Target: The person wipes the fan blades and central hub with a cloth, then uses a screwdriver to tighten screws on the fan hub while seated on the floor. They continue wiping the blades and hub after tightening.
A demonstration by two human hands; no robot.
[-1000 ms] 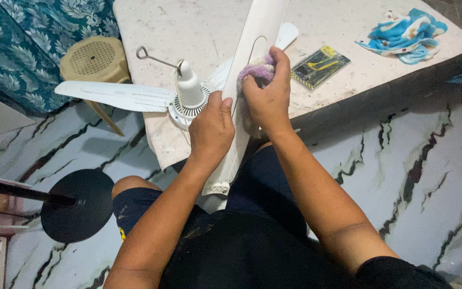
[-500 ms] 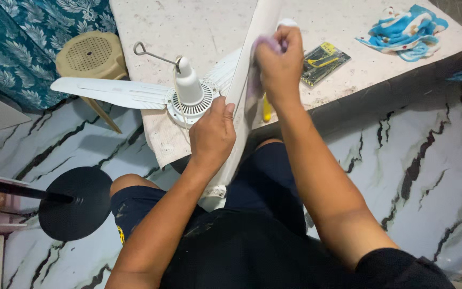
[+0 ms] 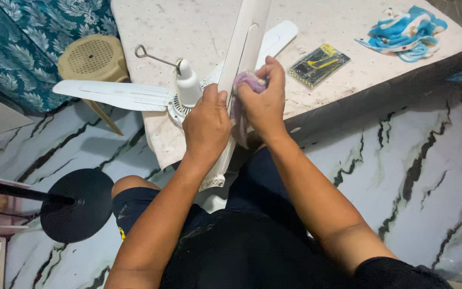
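Observation:
A white ceiling fan point(image 3: 188, 93) lies on the corner of a pale speckled table point(image 3: 199, 27), one blade sticking out left over the floor. A loose white fan blade point(image 3: 244, 48) stands on edge, running from the table down toward my lap. My left hand point(image 3: 205, 126) grips this blade near its lower part. My right hand point(image 3: 263, 101) presses a purple cloth point(image 3: 241, 85) against the blade's right face, just beside my left hand.
A blue and white rag point(image 3: 405, 32) and a black and yellow tool pack point(image 3: 318, 65) lie on the table to the right. A beige plastic stool point(image 3: 93, 59) stands at the left. A black round stand base point(image 3: 78, 206) sits on the marble-patterned floor.
My right hand with the purple cloth slid up the blade half a second ago and has now come back down beside my left hand. My left hand has shifted slightly up the blade.

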